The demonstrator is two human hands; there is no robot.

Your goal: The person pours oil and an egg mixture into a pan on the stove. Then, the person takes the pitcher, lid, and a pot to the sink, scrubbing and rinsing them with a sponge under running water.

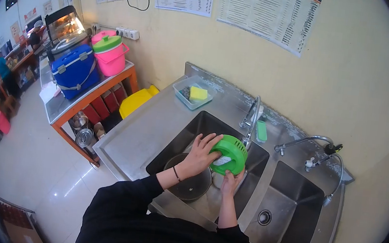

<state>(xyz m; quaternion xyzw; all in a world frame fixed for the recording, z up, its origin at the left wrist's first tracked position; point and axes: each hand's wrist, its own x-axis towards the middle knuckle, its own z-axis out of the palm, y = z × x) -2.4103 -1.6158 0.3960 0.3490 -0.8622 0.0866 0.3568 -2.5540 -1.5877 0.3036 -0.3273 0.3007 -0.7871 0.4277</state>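
A round green plastic lid (236, 151) with slots along its rim is held up over the left sink basin (257, 169). My left hand (198, 154) grips its left side, fingers over the top edge and thumb near the raised grip across the middle. From below, my right hand (231, 181) holds the lower edge. Right behind the lid comes down a flexible-neck faucet (255, 113); whether water is running I cannot tell. Under my left forearm a dark round pan (190, 188) lies in the basin, partly hidden.
A clear tub (189, 102) with a yellow sponge (198, 93) and a scourer stands behind the basin. A green sponge (261, 131) lies beside the faucet. Right are another basin (290, 211) and faucets. Left, a table holds a blue cooler (75, 72) and pink jug (110, 59).
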